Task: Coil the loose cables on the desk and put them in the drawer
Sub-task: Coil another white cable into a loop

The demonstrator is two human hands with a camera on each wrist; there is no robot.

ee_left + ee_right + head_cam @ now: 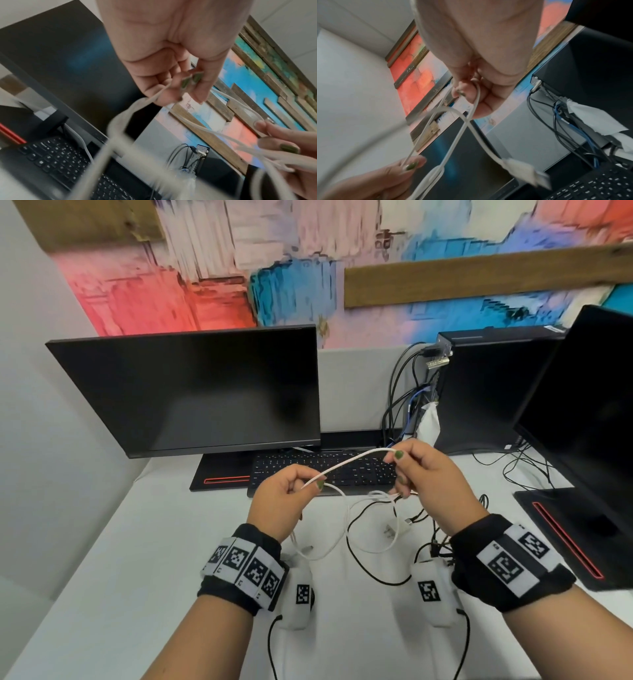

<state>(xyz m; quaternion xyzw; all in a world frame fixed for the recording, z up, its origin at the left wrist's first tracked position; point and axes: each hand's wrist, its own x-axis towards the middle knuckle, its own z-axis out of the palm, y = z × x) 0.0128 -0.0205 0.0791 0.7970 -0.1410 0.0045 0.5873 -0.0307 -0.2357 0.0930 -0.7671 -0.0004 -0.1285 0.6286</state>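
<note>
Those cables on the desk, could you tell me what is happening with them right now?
A person is holding a white cable above the desk, in front of the keyboard. The left hand pinches one part and the right hand grips another, with a stretch running between them and loose loops hanging below. A black cable lies uncoiled on the desk. No drawer is in view.

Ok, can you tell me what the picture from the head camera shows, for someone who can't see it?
Two hands hold a white cable stretched above a white desk: the left hand pinches one part, the right hand another, and the rest hangs in loops. Behind are a black keyboard, a dark monitor and loose black cables.
</note>
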